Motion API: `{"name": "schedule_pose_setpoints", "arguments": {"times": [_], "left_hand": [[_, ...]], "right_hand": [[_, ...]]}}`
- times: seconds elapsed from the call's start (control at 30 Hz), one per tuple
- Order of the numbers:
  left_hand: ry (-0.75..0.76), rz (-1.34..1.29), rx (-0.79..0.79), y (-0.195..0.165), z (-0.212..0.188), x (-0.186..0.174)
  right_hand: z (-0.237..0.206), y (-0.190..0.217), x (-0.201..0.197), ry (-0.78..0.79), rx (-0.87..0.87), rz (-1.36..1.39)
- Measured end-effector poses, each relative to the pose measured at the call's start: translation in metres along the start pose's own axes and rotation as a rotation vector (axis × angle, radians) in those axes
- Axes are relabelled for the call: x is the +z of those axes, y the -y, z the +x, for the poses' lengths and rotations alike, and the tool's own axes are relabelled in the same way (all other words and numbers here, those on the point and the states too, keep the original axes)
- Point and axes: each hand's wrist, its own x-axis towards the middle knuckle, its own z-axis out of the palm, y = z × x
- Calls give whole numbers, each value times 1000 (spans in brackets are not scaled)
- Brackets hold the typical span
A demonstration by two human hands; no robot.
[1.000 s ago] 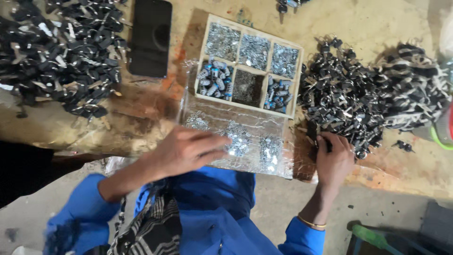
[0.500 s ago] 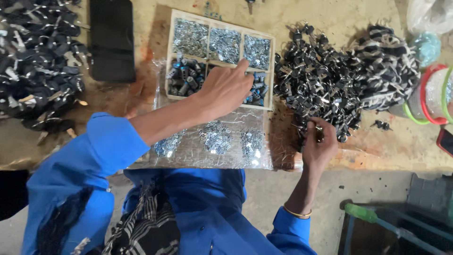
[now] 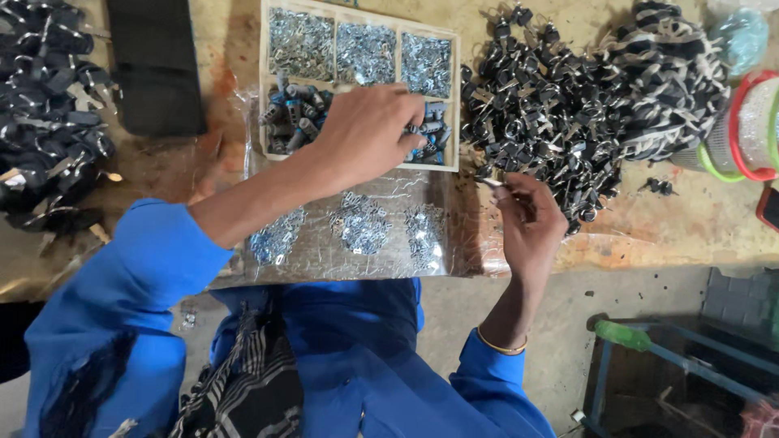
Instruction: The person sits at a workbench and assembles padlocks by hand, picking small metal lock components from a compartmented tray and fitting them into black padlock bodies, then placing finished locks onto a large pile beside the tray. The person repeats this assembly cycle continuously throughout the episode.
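My left hand [image 3: 369,130] reaches across into a wooden compartment tray [image 3: 455,97]. Its fingertips are bunched down among small blue and grey cylindrical parts [image 3: 434,134] in the tray's lower right compartment; whether it grips one is not visible. My right hand [image 3: 531,219] rests at the bench edge beside a big heap of black and silver parts [image 3: 568,105] and pinches a small silver metal piece [image 3: 492,182]. Between the hands lies a clear plastic sheet [image 3: 324,255] with three small heaps of silver bits [image 3: 361,223].
The tray's upper compartments hold silver bits [image 3: 365,53]. Another black heap [image 3: 49,113] lies at far left, with a flat black object [image 3: 154,65] next to it. Coloured baskets [image 3: 751,122] stand at the right edge. Below the bench are a green bottle [image 3: 621,334] and a blue frame [image 3: 690,357].
My left hand went from the plastic sheet up into the tray, then slid right toward the blue parts. My right hand stayed by the black heap, now showing a silver piece.
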Motion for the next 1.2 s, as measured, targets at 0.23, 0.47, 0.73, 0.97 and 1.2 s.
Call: {"name": "schedule_pose_setpoints", "arguments": {"times": [0.23,0.47,0.73,0.97,1.2], "left_hand": [[-273,-276,85,10,-39,-37],[-192,-351,-188,19,-77,-55],[-352,-534,-60,38,-86,-36],[-406,-743,-117,48,-89,-27],[-428,-781,-216,51,-86,-30]], "right_hand": [[0,40,59,397,-359,24],[2,66,78,389,-421,-181],[-1,75,83,210,-609,-411],[42,91,99,346,-592,-410],[80,97,136,463,-724,-621]]}}
